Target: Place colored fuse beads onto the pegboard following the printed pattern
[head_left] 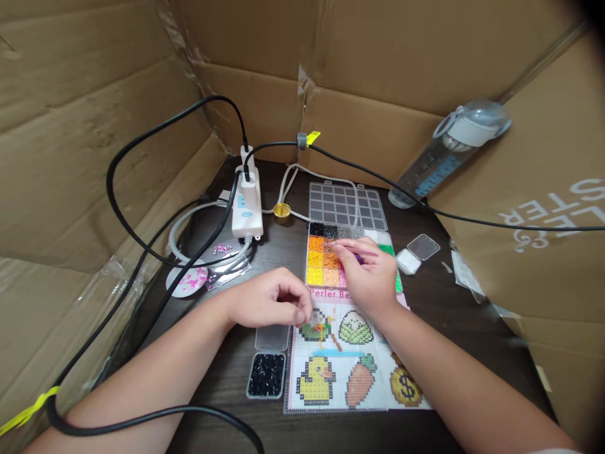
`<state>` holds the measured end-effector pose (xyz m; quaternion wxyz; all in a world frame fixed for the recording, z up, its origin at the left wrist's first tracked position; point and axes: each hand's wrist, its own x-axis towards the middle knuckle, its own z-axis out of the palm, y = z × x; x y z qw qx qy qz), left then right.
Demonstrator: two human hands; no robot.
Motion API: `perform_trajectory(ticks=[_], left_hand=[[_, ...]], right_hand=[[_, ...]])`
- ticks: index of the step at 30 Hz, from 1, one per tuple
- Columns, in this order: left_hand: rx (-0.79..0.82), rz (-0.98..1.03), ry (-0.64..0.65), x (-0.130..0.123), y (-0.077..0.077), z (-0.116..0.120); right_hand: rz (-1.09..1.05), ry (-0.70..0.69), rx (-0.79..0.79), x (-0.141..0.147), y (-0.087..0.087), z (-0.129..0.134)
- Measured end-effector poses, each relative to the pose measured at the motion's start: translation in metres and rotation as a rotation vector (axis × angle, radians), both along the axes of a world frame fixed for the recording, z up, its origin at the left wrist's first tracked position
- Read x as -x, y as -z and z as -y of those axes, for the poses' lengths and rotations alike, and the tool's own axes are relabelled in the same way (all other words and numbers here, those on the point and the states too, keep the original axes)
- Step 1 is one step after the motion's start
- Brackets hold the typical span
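My right hand (371, 271) pinches a thin pink pair of tweezers (363, 248), its tip over the brown and orange compartments of a bead box (314, 260). Many colours of small beads fill the box, and its gridded lid (347, 205) lies folded back. My left hand (276, 299) is curled with thumb and fingers together at the upper left of a pattern sheet (295, 372); what it may hold is hidden. Duck, carrot and egg pictures show on the sheet. Near the left hand, several loose coloured beads (322, 328) lie over one picture.
An open case of black beads (266, 376) sits left of the sheet. A small case with white contents (409, 261), a gold cup (282, 213), a white dish with pink beads (186, 280), a power strip (247, 208), black cables (174, 118) and a bottle (449, 154) surround the work.
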<state>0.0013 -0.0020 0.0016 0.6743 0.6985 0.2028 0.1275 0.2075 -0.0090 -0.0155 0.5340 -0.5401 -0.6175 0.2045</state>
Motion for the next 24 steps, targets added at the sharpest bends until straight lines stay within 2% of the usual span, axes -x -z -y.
perform_trajectory(ticks=[8,11,13,17,21,24], left_hand=[[-0.062,-0.027,0.008,-0.001,-0.003,-0.003],[-0.079,-0.042,-0.001,-0.002,-0.002,-0.004],[-0.103,-0.055,-0.015,-0.003,-0.003,-0.004],[-0.126,-0.075,-0.025,-0.005,-0.004,-0.004],[-0.119,-0.071,-0.032,-0.005,-0.004,-0.004],[-0.119,-0.073,-0.020,-0.005,-0.004,-0.005]], right_hand=[[-0.191,-0.003,0.027,-0.034,-0.055,0.025],[-0.186,-0.012,0.039,-0.054,-0.062,0.041],[-0.186,-0.053,0.076,-0.067,-0.057,0.051],[-0.242,-0.140,0.231,-0.086,-0.034,0.063],[-0.373,-0.203,0.321,-0.092,-0.014,0.062],[-0.471,-0.236,0.378,-0.091,-0.009,0.058]])
